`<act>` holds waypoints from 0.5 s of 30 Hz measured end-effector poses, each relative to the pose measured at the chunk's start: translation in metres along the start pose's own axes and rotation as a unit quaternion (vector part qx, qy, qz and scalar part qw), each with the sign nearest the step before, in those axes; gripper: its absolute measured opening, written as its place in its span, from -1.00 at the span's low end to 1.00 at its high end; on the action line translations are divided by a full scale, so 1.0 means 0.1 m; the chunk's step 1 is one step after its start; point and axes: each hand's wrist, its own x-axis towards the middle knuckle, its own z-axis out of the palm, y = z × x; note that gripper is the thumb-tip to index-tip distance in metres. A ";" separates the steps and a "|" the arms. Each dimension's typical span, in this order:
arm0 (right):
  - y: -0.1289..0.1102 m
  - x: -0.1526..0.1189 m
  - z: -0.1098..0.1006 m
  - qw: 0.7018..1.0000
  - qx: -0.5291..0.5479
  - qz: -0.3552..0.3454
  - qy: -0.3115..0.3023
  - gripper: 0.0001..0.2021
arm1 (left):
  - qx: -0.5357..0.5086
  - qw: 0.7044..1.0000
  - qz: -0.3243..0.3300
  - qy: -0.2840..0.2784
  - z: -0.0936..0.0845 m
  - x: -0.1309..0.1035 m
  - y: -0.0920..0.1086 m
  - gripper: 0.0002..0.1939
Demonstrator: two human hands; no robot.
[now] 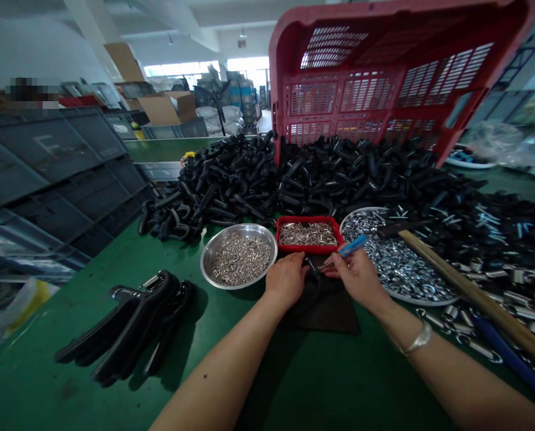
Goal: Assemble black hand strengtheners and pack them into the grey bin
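Observation:
My right hand [359, 275] is closed round a small screwdriver with a blue handle [353, 245]; its thin shaft points left and down. Its tip meets a dark part [315, 278], apparently one of the black plastic handles, lying on a black mat [325, 314]. From the other side my left hand [286, 278] grips this part, its fingers bent and partly hidden. Just beyond the hands, a red tray [309, 248] holds small metal pins. A steel bowl [207, 272] of tiny metal pieces stands left of my left hand.
Black handles [231, 179] are heaped across the back, before a tipped red crate [361, 9]. At right, a hammer [469, 293] lies over a round tray [422, 301] of metal parts, near loose springs [478, 347]. Several joined handles [133, 329] lie left; grey bins [65, 155] stand beyond.

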 end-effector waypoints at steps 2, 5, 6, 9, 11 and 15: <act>-0.04 0.00 0.02 0.996 0.041 0.060 -0.047 -0.64 | -0.002 1.000 0.009 0.005 0.01 0.00 0.00 -0.63; -0.07 -0.02 0.06 0.987 0.056 0.086 -0.122 -0.65 | -0.010 1.000 0.023 0.011 0.01 0.00 -0.01 -0.65; -0.07 -0.03 0.06 0.987 0.062 0.081 -0.121 -0.65 | -0.015 1.000 0.022 0.011 0.01 0.00 -0.01 -0.65; -0.01 -0.05 0.02 0.994 0.086 0.059 -0.042 -0.64 | -0.029 0.999 0.013 0.010 0.00 -0.01 -0.03 -0.64; 0.03 -0.05 -0.03 0.995 0.088 0.035 0.014 -0.64 | -0.031 0.999 0.014 0.011 0.00 -0.01 -0.04 -0.63; 0.05 -0.05 -0.05 0.996 0.081 0.013 0.032 -0.63 | -0.033 0.999 0.014 0.014 0.01 -0.01 -0.05 -0.63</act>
